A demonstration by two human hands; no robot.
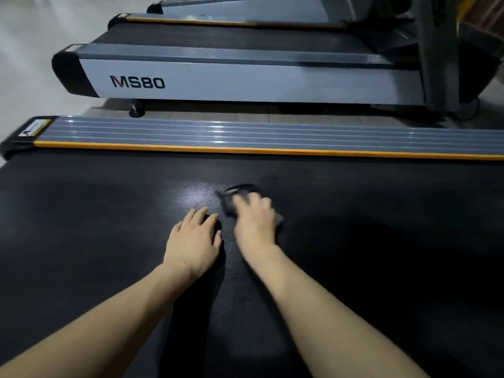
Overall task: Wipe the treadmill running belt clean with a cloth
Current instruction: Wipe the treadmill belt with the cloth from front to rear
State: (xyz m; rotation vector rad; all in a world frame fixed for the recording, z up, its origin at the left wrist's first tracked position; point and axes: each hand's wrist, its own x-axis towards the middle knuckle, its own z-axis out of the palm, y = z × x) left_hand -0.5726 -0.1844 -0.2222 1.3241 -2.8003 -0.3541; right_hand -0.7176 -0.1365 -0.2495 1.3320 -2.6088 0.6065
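The black running belt [95, 214] fills the lower part of the head view. A dark grey cloth [231, 199] lies on it near the middle. My right hand [255, 219] presses down on the cloth with its fingers spread over it; the hand is blurred. My left hand [195, 238] rests flat on the belt just left of the cloth, fingers straight and together. A pale sheen shows on the belt in front of my left hand.
A ribbed grey side rail [245, 132] with an orange edge strip [245, 150] borders the belt's far side. Beyond a strip of tiled floor stands a second treadmill [245, 83] marked MS80, with another behind it. An upright post [436, 50] rises at the right.
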